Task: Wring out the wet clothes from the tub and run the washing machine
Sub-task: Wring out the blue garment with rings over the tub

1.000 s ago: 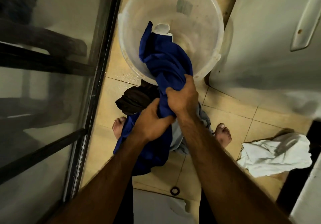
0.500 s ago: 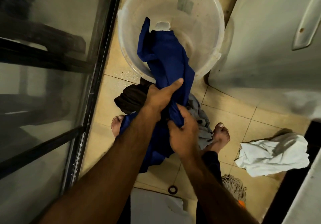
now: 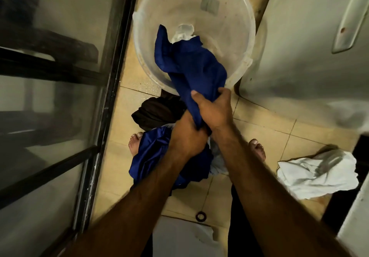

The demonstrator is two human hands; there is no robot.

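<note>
Tiled floor below, my right hand has regripped above my left hand, both clenching the blue cloth mid-frame, still wringing over the tub.

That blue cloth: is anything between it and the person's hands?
Nothing visible. Both the left hand and the right hand are clenched directly on the blue cloth, which hangs over the tub.

Hands swapped places on blue cloth: right hand now up near tub rim, left hand dropped below it, both fists closed on twisted cloth.
</note>
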